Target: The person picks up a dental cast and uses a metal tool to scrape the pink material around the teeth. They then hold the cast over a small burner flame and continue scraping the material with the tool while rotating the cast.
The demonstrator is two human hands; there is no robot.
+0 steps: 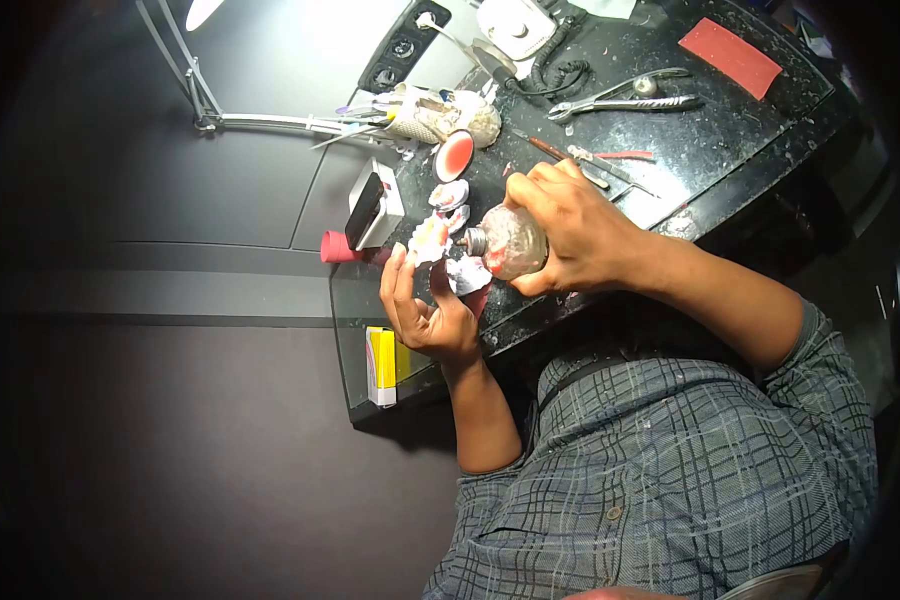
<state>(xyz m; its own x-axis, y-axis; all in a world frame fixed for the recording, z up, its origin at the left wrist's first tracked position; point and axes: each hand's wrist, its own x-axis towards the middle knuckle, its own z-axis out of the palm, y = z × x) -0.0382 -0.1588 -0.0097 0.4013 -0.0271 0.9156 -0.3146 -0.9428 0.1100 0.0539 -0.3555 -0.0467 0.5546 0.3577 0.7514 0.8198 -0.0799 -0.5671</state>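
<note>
My right hand (580,220) is wrapped round a rounded glass spirit lamp (517,245). The lamp is tipped sideways, its metal neck pointing left; no flame can be made out. Facing that neck, a white plaster dental cast (429,240) with pinkish wax on it is held in the fingers of my left hand (432,322). Just below the lamp's neck lies another white plaster piece (467,275), partly beside my left thumb. More small plaster pieces (449,195) rest on the black table beyond the cast, close to a round dish of red wax (455,156).
Pliers (625,104), carving tools (560,152) and a red wax sheet (732,58) lie on the table (670,150). A tool holder (418,115), a white box (382,205), a pink roll (337,247) and a yellow-white box (381,367) stand along the left. A power strip (405,45) is behind.
</note>
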